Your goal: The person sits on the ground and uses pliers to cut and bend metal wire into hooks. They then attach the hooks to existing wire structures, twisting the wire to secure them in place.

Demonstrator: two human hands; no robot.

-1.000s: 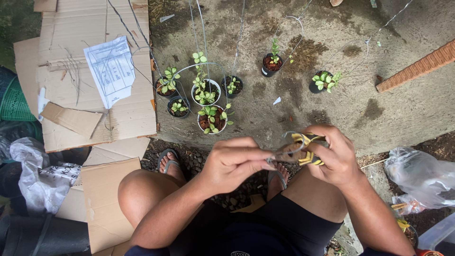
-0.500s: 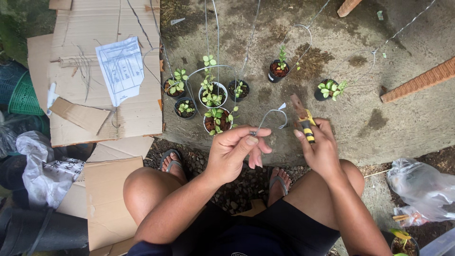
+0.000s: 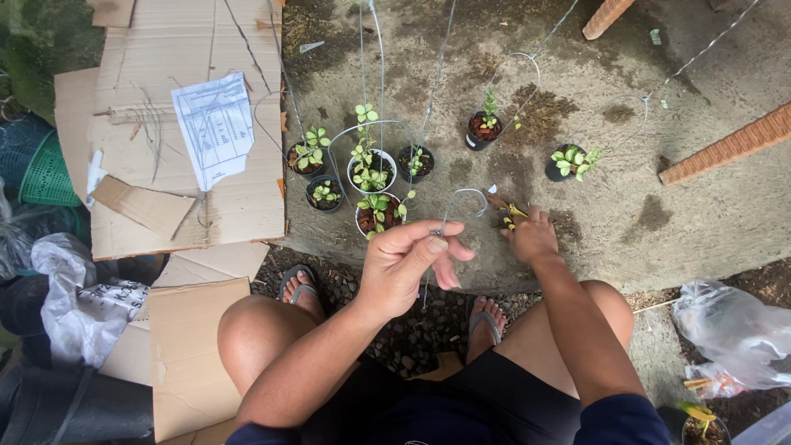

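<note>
Head view is showing a person crouching over a concrete floor (image 3: 659, 247), knees bent and feet in sandals. The left hand (image 3: 408, 264) is pinching a thin wire hook (image 3: 465, 198) between thumb and fingertips, its grip clenched on the lower shaft; the curved top of the hook is arching just beyond the hand, toward the white pot (image 3: 372, 169). The right hand (image 3: 534, 237) is lying low, just right of the hook, well right of the white pot, its grip closing around pliers (image 3: 504, 208) with yellow handles; the tool's tip is pointing toward the pots.

Taking the white pot as landmark: it is standing at the centre of a cluster of small potted plants. A second white pot (image 3: 377, 216) is sitting just nearer the person, touching or nearly touching it. Two black pots (image 3: 307, 156) are standing to its left, another (image 3: 414, 161) just to its right. A lone black pot (image 3: 484, 128) is standing farther right and beyond, and another (image 3: 570, 162) farther right again. Long wires are rising from the cluster toward the far edge of view. Flattened cardboard (image 3: 148, 132) carrying a printed sheet of paper (image 3: 214, 124) is lying well left of the white pot. A clear plastic bag (image 3: 733, 330) is lying far right, nearer the person.
</note>
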